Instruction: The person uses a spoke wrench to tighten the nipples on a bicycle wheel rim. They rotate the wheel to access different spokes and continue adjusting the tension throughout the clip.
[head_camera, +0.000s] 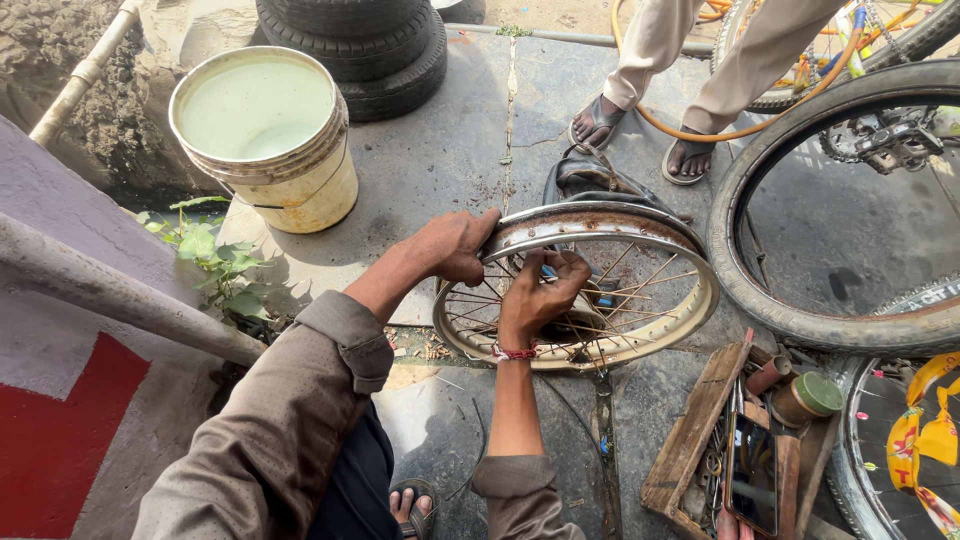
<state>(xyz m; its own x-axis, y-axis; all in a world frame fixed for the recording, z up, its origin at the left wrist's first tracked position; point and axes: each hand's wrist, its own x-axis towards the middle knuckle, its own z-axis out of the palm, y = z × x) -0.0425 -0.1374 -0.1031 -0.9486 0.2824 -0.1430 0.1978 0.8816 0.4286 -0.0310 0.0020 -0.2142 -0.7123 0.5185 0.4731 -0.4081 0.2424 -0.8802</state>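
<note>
A bare metal bicycle wheel rim (655, 225) with thin spokes stands tilted on the concrete ground in front of me. My left hand (455, 245) grips the rim's upper left edge. My right hand (540, 290), with a red thread at the wrist, reaches in among the spokes (640, 290) near the hub and pinches something small; what it holds is hidden by the fingers. A dark rubber piece (590, 178) lies just behind the rim.
A pale bucket of cloudy water (265, 135) and stacked tyres (370, 45) stand at the back left. Another person's sandalled feet (640, 130) are behind the rim. A tyred bicycle wheel (790, 290) is on the right, a wooden tool tray (740, 440) with a phone below it.
</note>
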